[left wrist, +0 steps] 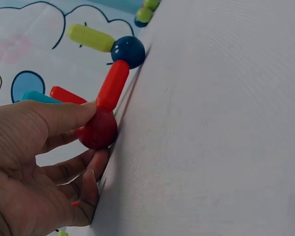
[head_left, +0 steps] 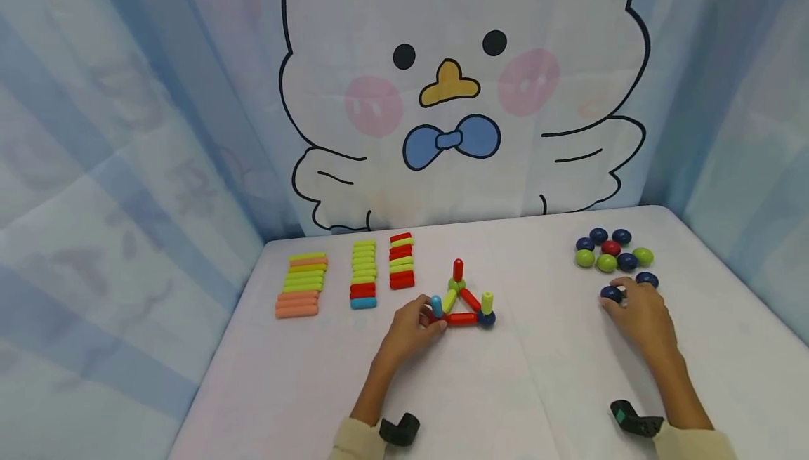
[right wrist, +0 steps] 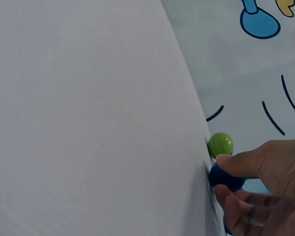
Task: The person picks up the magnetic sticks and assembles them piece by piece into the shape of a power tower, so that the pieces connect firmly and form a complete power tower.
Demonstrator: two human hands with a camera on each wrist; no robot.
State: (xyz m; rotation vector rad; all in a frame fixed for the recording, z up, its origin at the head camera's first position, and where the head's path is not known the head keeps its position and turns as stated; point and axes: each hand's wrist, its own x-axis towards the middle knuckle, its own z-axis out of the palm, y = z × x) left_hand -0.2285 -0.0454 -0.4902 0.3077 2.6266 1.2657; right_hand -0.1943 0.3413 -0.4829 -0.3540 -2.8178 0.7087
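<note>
A triangular frame of plastic rods and balls lies on the table, with red rods and a yellow-green rod along its sides. From its corners rise a light-blue rod, a red rod and a yellow-green rod. My left hand pinches the red ball at the near-left corner between thumb and fingers. The other corners have a green ball and a dark-blue ball. At the right, my right hand pinches a loose dark-blue ball close over the table.
Beyond the right hand sits a group of blue, green and red balls, with another blue ball beside the knuckles. Rows of coloured rods lie at the left of the white table. A printed curtain hangs behind.
</note>
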